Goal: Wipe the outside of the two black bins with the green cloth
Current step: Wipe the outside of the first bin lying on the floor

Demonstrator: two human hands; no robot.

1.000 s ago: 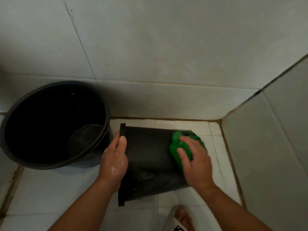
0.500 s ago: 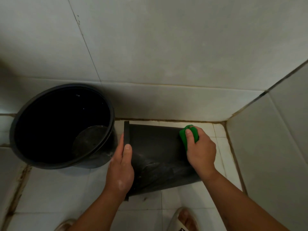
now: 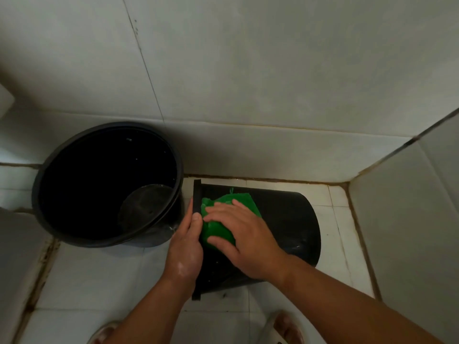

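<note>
On floor (image 3: 335,202), tipped bin (image 3: 285,219): left hand (image 3: 186,247) grip closed round rim; right hand (image 3: 246,239) grip open, pressing green cloth (image 3: 238,201) near rim. Upright bin (image 3: 99,182) beside. Best: overlapping strokes, bin rolled steadily.

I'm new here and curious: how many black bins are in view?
2. The upright bin stands left, near the wall. The tipped bin lies on its side right of it, with the green cloth on it. No others seem hidden.
</note>
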